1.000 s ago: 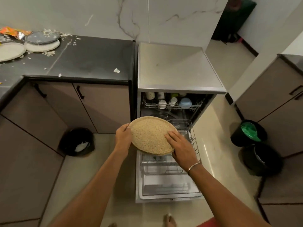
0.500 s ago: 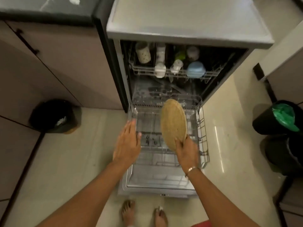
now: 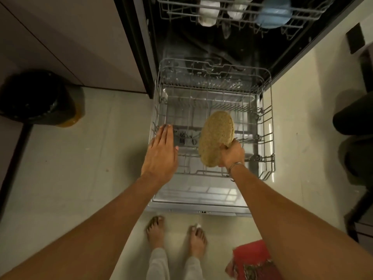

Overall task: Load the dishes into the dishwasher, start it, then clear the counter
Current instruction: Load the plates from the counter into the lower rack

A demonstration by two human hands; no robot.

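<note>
A round tan speckled plate (image 3: 216,138) stands on edge over the pulled-out lower rack (image 3: 266,126) of the open dishwasher. My right hand (image 3: 232,155) grips the plate by its near rim. My left hand (image 3: 161,152) hovers flat, fingers straight, over the rack's left side and holds nothing. The lower rack carries no other dishes. The upper rack (image 3: 298,29) holds white cups (image 3: 207,13) and a blue bowl (image 3: 274,14).
The dishwasher door (image 3: 199,201) lies open flat on the floor just ahead of my bare feet (image 3: 155,233). A black bin (image 3: 34,100) stands on the floor at left by the cabinets. Dark bins (image 3: 355,118) sit at the right edge.
I have leaned down over the dishwasher. The plate turned from flat in both hands to upright in my right hand and came down into the lower rack. My left hand let go.
</note>
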